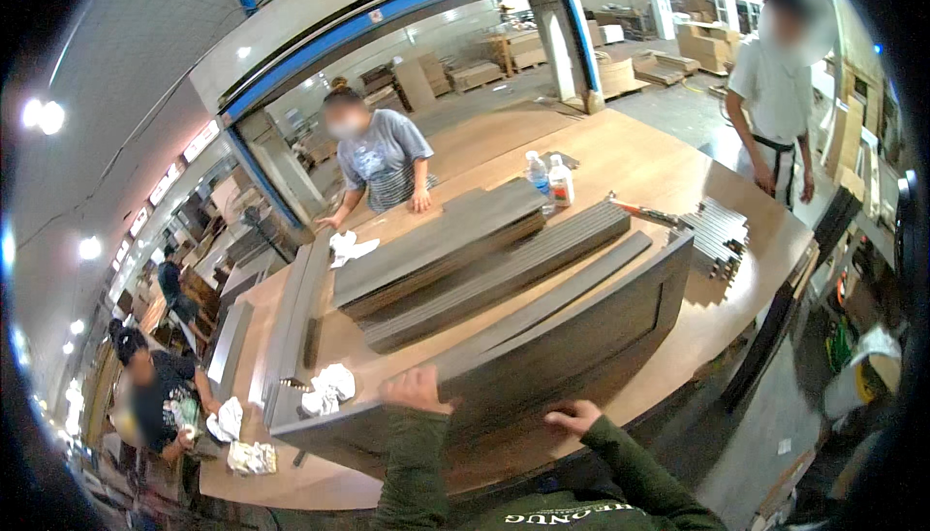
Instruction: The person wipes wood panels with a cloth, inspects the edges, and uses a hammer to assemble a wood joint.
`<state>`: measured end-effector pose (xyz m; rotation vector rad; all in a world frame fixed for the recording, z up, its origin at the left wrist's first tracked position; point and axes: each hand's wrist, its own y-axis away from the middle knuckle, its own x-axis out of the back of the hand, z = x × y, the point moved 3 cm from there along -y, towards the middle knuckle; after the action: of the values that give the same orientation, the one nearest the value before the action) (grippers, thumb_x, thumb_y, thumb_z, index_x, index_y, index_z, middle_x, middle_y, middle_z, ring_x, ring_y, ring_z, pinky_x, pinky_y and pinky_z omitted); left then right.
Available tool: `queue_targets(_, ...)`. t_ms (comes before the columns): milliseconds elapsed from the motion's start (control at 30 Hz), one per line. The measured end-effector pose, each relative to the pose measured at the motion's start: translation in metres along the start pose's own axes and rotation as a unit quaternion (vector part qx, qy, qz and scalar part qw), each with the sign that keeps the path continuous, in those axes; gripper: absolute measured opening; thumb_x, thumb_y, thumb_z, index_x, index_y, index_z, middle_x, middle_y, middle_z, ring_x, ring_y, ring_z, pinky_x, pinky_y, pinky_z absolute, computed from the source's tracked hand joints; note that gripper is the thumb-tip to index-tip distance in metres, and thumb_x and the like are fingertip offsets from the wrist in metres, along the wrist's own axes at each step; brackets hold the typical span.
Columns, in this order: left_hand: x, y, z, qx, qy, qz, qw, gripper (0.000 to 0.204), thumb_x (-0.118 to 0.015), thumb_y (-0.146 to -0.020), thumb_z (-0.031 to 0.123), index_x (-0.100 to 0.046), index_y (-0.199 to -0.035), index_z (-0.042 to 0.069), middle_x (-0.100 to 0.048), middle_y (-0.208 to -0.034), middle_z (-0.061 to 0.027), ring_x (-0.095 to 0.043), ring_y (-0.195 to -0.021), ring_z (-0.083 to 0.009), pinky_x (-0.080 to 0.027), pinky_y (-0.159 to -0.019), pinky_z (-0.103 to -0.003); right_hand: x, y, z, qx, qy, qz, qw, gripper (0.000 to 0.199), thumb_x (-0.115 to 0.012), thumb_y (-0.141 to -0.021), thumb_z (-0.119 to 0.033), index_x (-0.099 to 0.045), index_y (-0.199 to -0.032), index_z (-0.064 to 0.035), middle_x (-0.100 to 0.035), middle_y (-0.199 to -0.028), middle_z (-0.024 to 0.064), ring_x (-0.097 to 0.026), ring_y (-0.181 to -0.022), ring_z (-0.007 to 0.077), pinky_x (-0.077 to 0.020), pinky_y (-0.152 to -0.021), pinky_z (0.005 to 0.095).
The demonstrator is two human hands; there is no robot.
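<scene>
A long dark grey-brown wooden panel [572,337] with a recessed face stands tilted on its edge along the near side of the table. My left hand [417,390] is closed over its upper edge, near the left end. Close to the lower part of its face is my right hand [573,419], thumb and fingers apart and holding nothing; whether it touches the panel I cannot tell. Behind the panel lie a loose dark strip [572,284], a row of grooved dark strips [504,279] and a stack of wide dark boards [441,245].
The big wooden table [736,192] bears crumpled white cloths [329,389], two bottles [560,182], a bundle of metal-looking pieces [715,235] and long dark rails [295,313] at left. One person [383,153] stands across, another [160,386] at the left, a third [775,85] at the far right.
</scene>
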<state>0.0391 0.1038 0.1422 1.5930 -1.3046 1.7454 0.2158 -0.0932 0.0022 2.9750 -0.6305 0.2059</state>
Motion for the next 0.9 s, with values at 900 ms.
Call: queue_targets(900,0.003,-0.044,0.111,-0.036,0.060,0.041,0.997,0.050,-0.077,-0.052,0.042,-0.049,-0.069,0.005,-0.048,-0.057,-0.0143,-0.049,-0.055,-0.0366,-0.036,-0.050,-0.043,0.258,-0.007,0.064,0.083,-0.003,0.332,0.939,0.088,-0.070,-0.062,-0.057,-0.042,-0.122,0.0001,-0.051,-0.117,0.0162,-0.048,-0.108,0.0240,-0.0373,-0.093,0.0349)
